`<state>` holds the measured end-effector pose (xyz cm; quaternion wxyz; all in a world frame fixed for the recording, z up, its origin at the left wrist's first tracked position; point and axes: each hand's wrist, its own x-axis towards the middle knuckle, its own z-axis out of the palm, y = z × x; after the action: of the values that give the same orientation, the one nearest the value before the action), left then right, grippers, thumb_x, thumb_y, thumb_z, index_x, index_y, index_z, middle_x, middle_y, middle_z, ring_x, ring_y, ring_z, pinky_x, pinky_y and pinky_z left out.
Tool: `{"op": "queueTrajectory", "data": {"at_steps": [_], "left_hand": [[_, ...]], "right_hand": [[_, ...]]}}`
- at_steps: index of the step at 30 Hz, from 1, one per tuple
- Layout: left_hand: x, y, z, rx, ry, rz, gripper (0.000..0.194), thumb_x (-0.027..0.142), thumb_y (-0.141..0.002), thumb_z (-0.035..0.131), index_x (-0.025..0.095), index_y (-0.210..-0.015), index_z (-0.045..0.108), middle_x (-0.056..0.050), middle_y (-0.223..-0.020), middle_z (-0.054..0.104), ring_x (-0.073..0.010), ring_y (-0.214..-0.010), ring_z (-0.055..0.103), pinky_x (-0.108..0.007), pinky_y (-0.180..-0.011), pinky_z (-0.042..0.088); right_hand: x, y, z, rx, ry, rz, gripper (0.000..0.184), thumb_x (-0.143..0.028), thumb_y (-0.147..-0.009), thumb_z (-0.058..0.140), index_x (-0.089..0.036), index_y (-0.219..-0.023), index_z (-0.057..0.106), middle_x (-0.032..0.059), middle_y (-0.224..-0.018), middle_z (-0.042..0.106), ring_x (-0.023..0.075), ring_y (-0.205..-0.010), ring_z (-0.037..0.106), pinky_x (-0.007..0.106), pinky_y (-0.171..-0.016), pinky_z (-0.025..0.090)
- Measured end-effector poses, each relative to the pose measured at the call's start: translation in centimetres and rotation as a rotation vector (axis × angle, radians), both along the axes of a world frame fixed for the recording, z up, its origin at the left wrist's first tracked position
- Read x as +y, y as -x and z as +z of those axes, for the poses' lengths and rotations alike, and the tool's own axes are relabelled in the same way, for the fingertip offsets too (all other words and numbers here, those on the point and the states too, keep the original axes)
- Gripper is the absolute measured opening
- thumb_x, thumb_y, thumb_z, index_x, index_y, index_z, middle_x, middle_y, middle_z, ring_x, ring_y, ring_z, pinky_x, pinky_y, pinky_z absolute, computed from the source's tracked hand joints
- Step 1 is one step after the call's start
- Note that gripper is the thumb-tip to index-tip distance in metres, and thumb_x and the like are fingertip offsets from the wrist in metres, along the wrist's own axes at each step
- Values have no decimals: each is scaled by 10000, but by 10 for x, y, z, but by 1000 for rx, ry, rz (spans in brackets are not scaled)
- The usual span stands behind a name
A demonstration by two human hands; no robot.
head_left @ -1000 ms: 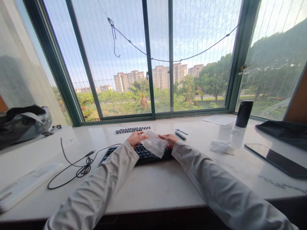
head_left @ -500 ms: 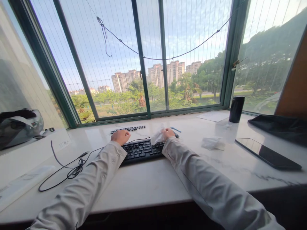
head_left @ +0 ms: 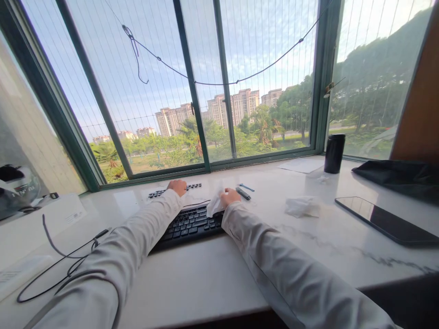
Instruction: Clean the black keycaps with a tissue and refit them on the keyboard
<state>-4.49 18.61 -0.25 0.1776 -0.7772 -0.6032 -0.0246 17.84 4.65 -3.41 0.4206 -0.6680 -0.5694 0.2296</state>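
Note:
A black keyboard [head_left: 190, 227] lies on the white counter beneath my forearms. Behind it runs a line of loose black keycaps [head_left: 157, 193]. My left hand [head_left: 177, 186] is over these keycaps, its back toward me; the fingertips are hidden. My right hand [head_left: 229, 197] is closed on a crumpled white tissue [head_left: 215, 204], held over the upper right part of the keyboard. Just right of that hand lie a small dark tool [head_left: 243, 193] and a thin blue stick [head_left: 247, 187].
A second crumpled tissue [head_left: 302, 207], a phone [head_left: 384, 223], a black cylinder [head_left: 334, 153] and black cloth [head_left: 394, 179] are on the right. At left are a cable [head_left: 48, 288], a white box [head_left: 65, 214] and a helmet [head_left: 20, 189]. Windows [head_left: 206, 163] border the counter's back.
My left hand has moved from the keyboard's upper left edge to the keycaps behind it. The right hand has shifted with the tissue slightly toward me over the keys. The view has turned slightly.

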Motion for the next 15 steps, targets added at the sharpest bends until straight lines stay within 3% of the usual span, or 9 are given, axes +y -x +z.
{"op": "queueTrajectory", "data": {"at_steps": [2,7,11,15], "left_hand": [[11,-5,-2,30,-1,-19,250,319,-774,604,167,-947,701,-152,-1044,676,-256,-1005,591,-318,-870,390],[29,-14,-9,99,2,-38,232,331,-750,638,143,-867,707,-172,-973,686,-289,-966,611,-359,-838,419],[29,-17,-13,107,-11,-65,217,341,-748,637,150,-817,712,-162,-923,698,-279,-931,625,-344,-806,430],[19,-23,-6,73,-48,-122,199,308,-771,600,154,-782,725,-149,-874,709,-278,-898,638,-337,-780,430]], "right_hand": [[-5,5,5,22,34,-85,351,-266,-788,507,-134,-1092,624,131,-1095,668,288,-1089,577,347,-898,437],[-12,15,10,104,16,-125,275,-277,-761,557,-176,-995,660,89,-1023,696,260,-1058,594,307,-880,438],[-12,15,8,161,-13,-154,246,-267,-744,583,-183,-958,670,91,-972,706,279,-1043,597,318,-867,440],[-8,15,5,156,-28,-144,272,-243,-736,580,-168,-979,678,108,-996,704,298,-1048,596,338,-881,431]]}}
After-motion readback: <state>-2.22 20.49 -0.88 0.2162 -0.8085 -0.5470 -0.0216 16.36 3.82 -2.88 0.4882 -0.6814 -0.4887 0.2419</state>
